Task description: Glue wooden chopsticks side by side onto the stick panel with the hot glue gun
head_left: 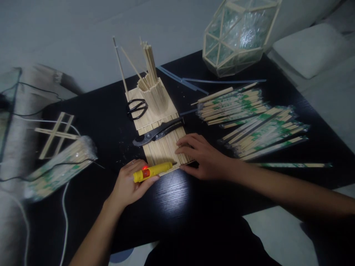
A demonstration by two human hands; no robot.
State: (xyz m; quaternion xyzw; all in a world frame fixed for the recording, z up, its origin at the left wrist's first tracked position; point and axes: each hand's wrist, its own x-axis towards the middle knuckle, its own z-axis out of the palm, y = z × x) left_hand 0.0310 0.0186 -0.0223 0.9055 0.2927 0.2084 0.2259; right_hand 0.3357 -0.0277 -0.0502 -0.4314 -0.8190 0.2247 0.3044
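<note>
My left hand [128, 186] is closed around a yellow pen-shaped glue tool [152, 171] with a red button; its tip points at the near edge of a flat mat of bamboo sticks [163, 146]. Fingers spread, my right hand [203, 157] presses flat on the mat's near right corner. Black cutting pliers [158, 132] lie across the mat. Farther back on it stand a round holder made of sticks [155, 94], full of loose sticks, and black scissors [137, 109].
Packs of wrapped chopsticks [249, 114] lie to the right on the black table [172, 207], with one single wrapped stick [291, 165]. A stick-framed polyhedron [238, 33] stands at the back. At left are a stick cross frame [55, 135], a bagged bundle [59, 168] and cables.
</note>
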